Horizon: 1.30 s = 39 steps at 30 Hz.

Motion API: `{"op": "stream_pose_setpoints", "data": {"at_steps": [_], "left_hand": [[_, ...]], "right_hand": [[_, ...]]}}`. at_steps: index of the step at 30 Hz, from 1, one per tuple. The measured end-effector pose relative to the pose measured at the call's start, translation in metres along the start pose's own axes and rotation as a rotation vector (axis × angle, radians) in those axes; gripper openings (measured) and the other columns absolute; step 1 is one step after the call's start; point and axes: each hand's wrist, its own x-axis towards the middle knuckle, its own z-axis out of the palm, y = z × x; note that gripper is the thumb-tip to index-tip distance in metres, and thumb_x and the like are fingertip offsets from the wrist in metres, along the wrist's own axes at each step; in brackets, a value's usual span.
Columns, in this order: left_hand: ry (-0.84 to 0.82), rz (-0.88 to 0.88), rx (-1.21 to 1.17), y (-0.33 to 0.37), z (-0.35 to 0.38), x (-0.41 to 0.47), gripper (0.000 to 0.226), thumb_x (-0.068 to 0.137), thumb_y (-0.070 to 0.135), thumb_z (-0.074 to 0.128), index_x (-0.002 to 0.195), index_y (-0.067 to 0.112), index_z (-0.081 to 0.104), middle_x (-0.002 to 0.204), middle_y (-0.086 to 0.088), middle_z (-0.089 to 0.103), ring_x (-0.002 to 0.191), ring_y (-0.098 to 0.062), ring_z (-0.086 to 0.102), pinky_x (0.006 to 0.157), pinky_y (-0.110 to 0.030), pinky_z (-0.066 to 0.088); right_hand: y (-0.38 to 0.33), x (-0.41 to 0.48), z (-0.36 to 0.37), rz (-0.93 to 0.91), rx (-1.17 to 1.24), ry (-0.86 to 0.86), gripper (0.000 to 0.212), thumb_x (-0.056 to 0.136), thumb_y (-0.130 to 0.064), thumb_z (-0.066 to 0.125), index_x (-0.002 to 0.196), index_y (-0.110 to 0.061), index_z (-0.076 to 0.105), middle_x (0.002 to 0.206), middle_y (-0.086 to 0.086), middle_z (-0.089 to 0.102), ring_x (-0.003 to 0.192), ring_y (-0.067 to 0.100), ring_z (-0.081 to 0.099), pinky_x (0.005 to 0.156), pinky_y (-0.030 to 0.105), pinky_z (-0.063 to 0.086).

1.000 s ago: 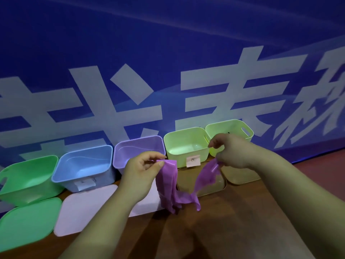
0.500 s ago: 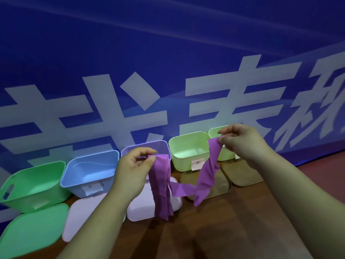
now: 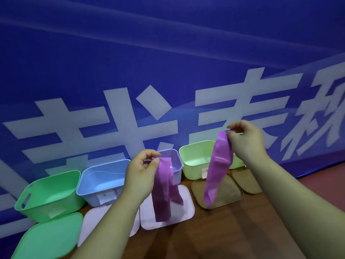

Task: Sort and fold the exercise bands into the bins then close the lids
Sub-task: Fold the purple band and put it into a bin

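Note:
A purple exercise band hangs in the air between both hands above the lids. My left hand pinches one folded end of it in front of the purple bin, and two strips droop from there. My right hand pinches the other end higher up, to the right, in front of the light green bins. A row of open bins stands against the wall: green, blue, purple, light green, and another light green one mostly hidden behind my right arm.
Lids lie on the wooden table in front of the bins: a green lid, two pale pink lids and two tan lids. A blue banner wall rises right behind the bins.
My right hand has lifted its end of the band higher and away from the left hand, so the band hangs in two separate drapes. The view has tilted upward.

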Motion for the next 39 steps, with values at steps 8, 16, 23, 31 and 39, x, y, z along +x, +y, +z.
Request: {"op": "stream_pose_setpoints", "data": {"at_steps": [8,16,23,31,39], "left_hand": [[-0.069,0.071,0.007,0.009,0.005,-0.007,0.018,0.092,0.015,0.067,0.091,0.033,0.068,0.090,0.014,0.069,0.085,-0.004,0.065,0.069,-0.015,0.051],[-0.200,0.133,-0.110,0.029,0.013,-0.021,0.018,0.089,0.001,0.071,0.093,0.018,0.070,0.086,0.006,0.070,0.078,-0.004,0.065,0.073,-0.015,0.054],[-0.227,0.211,-0.152,0.054,0.034,-0.026,0.019,0.086,-0.002,0.072,0.092,0.016,0.070,0.081,0.006,0.070,0.077,-0.007,0.065,0.075,-0.023,0.057],[-0.215,0.229,-0.197,0.075,0.075,-0.028,0.017,0.084,-0.003,0.073,0.091,0.012,0.069,0.077,0.009,0.069,0.075,-0.006,0.063,0.074,-0.024,0.056],[-0.131,0.165,-0.252,0.093,0.120,-0.025,0.033,0.084,-0.006,0.072,0.104,0.020,0.067,0.090,0.007,0.072,0.074,-0.012,0.070,0.077,-0.031,0.062]], "right_hand": [[-0.014,-0.017,0.012,-0.028,0.010,-0.079,0.008,0.088,-0.022,0.067,0.095,-0.026,0.066,0.086,-0.007,0.065,0.079,0.011,0.062,0.062,0.026,0.047],[-0.020,-0.035,0.016,0.026,0.304,-0.348,0.015,0.082,-0.008,0.076,0.093,-0.015,0.070,0.071,0.001,0.065,0.063,0.014,0.059,0.071,0.034,0.055],[-0.032,-0.037,0.003,0.119,0.562,-0.546,0.022,0.080,0.008,0.071,0.094,-0.009,0.067,0.070,-0.001,0.063,0.064,0.012,0.060,0.066,0.025,0.053],[-0.033,-0.013,-0.024,0.236,0.661,-0.672,0.025,0.078,0.007,0.073,0.088,-0.015,0.069,0.068,-0.002,0.063,0.065,0.015,0.062,0.066,0.027,0.051],[-0.026,0.022,-0.058,0.178,0.654,-0.693,0.021,0.080,0.006,0.072,0.091,-0.011,0.068,0.071,0.004,0.060,0.063,0.016,0.059,0.061,0.025,0.052]]}}
